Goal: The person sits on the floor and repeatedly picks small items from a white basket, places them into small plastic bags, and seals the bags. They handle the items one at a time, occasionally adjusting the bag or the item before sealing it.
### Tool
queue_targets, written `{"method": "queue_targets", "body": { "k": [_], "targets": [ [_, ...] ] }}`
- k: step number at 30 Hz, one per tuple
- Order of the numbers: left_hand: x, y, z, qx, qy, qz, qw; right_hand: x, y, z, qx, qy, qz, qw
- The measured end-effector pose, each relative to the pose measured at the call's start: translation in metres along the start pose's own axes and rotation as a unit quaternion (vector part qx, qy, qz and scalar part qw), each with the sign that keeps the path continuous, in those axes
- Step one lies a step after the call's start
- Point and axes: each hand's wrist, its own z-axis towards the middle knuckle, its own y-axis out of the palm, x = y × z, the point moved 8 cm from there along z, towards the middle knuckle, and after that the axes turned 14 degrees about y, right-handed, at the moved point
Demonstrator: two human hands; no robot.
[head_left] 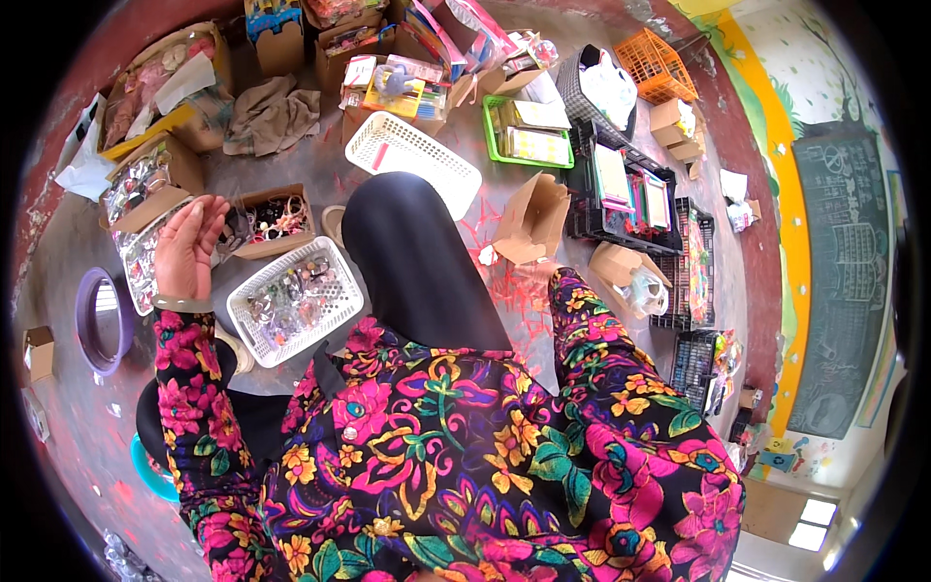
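Observation:
My left hand point(186, 250) is raised with its palm turned inward and fingers extended, and I see nothing in it. A bracelet circles that wrist. Behind it sit a cardboard box point(155, 179) of clear-wrapped packets and a smaller box point(274, 221) of beaded trinkets. To its right, a white perforated basket point(296, 299) contains small packets and colourful pieces. My right hand point(539, 274) is at the near lower edge of a tilted, open brown cardboard box point(531, 218) and appears to grip it. Its fingers are mostly hidden.
My dark-clothed knee point(417, 257) rises in the middle. Beyond it lie a long white basket point(412, 160) and a green basket point(529, 136) with packages. Black crates point(621, 189) line the right side. A purple basin point(102, 320) stands at the left.

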Motion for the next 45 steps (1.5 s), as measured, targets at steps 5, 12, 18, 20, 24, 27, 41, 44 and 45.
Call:
{"method": "queue_targets", "body": {
  "k": [5, 12, 18, 20, 24, 27, 41, 44, 45],
  "targets": [
    [-0.004, 0.000, 0.004, -0.001, -0.001, -0.003, 1.000, -0.005, -0.039, 0.039, 0.137, 0.012, -0.090, 0.986],
    [0.002, -0.008, -0.003, 0.009, -0.002, 0.009, 1.000, -0.019, 0.054, -0.023, -0.087, -0.109, 0.066, 0.988],
    [-0.002, 0.004, 0.003, 0.011, -0.003, 0.018, 1.000, -0.004, -0.013, 0.022, 0.059, 0.048, 0.007, 0.997],
    [-0.001, 0.001, 0.001, 0.012, -0.006, 0.005, 1.000, -0.016, 0.006, 0.016, -0.022, -0.033, 0.008, 0.999],
    [0.004, -0.001, -0.001, 0.004, -0.001, -0.009, 1.000, -0.075, 0.070, -0.020, -0.081, -0.165, -0.023, 0.983],
    [0.008, 0.016, -0.001, 0.005, 0.009, -0.025, 1.000, -0.142, 0.111, -0.042, -0.039, -0.301, -0.086, 0.949],
    [0.053, 0.007, -0.002, 0.061, 0.109, -0.107, 0.986, -0.142, 0.535, -0.172, -0.319, -0.318, -0.372, 0.812],
    [0.053, 0.003, -0.001, 0.078, 0.111, -0.115, 0.984, -0.139, 0.546, -0.172, -0.329, -0.340, -0.356, 0.806],
    [0.052, 0.001, 0.000, 0.081, 0.108, -0.120, 0.984, -0.138, 0.549, -0.172, -0.333, -0.351, -0.344, 0.805]
  ]
}}
